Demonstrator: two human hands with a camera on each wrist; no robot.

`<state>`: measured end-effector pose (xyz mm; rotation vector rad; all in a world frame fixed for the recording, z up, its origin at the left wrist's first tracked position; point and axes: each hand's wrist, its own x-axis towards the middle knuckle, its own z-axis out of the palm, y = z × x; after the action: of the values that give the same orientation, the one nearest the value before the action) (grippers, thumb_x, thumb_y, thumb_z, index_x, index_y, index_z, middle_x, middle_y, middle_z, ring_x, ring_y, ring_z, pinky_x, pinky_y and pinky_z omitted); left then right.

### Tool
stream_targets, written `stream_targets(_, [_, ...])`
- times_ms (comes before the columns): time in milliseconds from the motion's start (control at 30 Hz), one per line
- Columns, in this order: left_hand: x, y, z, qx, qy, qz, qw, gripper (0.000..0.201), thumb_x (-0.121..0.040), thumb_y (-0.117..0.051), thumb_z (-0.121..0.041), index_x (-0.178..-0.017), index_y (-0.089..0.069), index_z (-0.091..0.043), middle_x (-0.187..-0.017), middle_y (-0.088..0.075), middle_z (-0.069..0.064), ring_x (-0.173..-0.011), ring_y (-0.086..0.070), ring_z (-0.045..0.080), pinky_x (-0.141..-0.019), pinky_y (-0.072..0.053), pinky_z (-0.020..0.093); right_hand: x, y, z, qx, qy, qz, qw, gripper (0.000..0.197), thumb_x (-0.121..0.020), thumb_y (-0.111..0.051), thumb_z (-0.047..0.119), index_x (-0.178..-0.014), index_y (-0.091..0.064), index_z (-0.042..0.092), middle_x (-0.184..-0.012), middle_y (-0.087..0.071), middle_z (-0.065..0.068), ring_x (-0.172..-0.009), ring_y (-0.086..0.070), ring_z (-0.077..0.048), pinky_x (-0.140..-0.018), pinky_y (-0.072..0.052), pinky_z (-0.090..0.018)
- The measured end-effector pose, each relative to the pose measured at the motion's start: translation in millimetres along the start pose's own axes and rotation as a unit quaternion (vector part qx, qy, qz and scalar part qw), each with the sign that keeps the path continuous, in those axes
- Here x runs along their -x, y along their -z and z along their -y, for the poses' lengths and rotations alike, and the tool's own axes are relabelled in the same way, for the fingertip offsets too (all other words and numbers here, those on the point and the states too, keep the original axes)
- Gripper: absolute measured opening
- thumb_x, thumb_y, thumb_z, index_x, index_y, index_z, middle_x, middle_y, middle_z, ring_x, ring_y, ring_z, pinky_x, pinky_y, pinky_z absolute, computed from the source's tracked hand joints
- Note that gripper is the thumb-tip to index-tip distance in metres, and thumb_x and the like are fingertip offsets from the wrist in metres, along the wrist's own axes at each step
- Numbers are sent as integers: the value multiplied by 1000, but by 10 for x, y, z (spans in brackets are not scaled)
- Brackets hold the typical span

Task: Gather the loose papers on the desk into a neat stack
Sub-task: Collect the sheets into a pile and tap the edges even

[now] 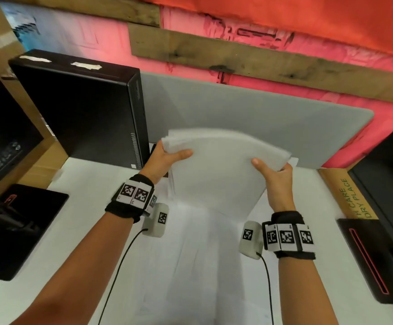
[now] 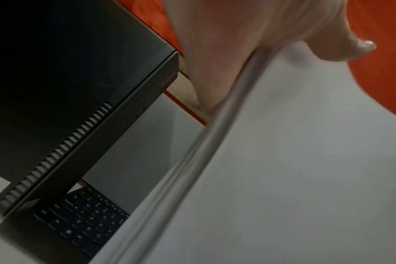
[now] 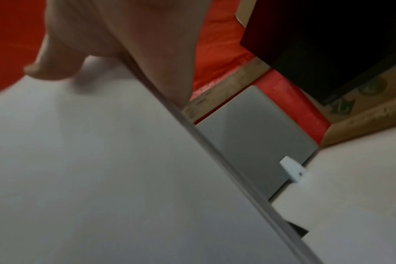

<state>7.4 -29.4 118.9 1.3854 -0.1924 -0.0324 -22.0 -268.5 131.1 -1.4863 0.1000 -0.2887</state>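
- The papers (image 1: 216, 165) are gathered in one bundle, held above the white surface (image 1: 78, 242) and tilted, with the lower edge pointing down toward it. The sheets are blurred, so I cannot tell if that edge touches the surface.
- The left hand (image 1: 167, 158) grasps the left side of the bundle, thumb on the front face; in the left wrist view the sheet edges are fanned a little, not flush.
- The right hand (image 1: 275, 174) grasps the right side in the same way, thumb on the front, the other fingers hidden behind.
- I judge that the step in hand is the squaring of the bundle.
- The next move probably calls for a looser grip on both sides, so that the sheets can slide level against the surface, and then for laying the stack flat.
- Behind stand a grey divider panel (image 1: 261, 118) and a black computer case (image 1: 80, 109); a keyboard (image 2: 84, 219) lies under the bundle's left side.
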Motion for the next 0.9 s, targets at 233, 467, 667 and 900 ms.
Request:
stream_targets(233, [-82,-199,-189,-55,-77,-77,993,33,-85,-60,-25,-109,-63,-3,-95,-66,-12,-82,-61,-9,-74,-47,8,-103,-7,37,-48,-28,-60,997,8,-89,-57,23,-87,-49,25,-87,-55,9,-74,-57,3,-68,-45,-15])
stream_targets(467, [-148,-450,-186,-44,-103,-204,973,20,-88,-54,-9,-102,-66,-6,-88,-65,-5,-82,-61,-2,-80,-46,14,-96,-81,158,-57,-15,-71,996,14,-73,-58,37,-68,-55,24,-70,-52,10,-65,-49,-4,-62,-39,-19])
stream_targets(667, [-75,-141,113,-31,-54,-42,997,64,-64,-69,-48,-119,-50,-21,-113,-60,3,-103,-60,14,-90,-50,28,-104,233,-263,58,-62,50,995,20,-81,-65,15,-100,-62,21,-90,-71,10,-95,-64,-20,-75,-53,-22])
stream_targets(900, [46,-12,700,-63,153,-70,984,67,-68,-79,-33,-123,-50,-9,-120,-60,2,-108,-60,13,-104,-43,44,66,131,-647,104,-132,18,986,27,-83,-65,8,-109,-63,1,-99,-68,-10,-78,-67,-4,-87,-51,-30])
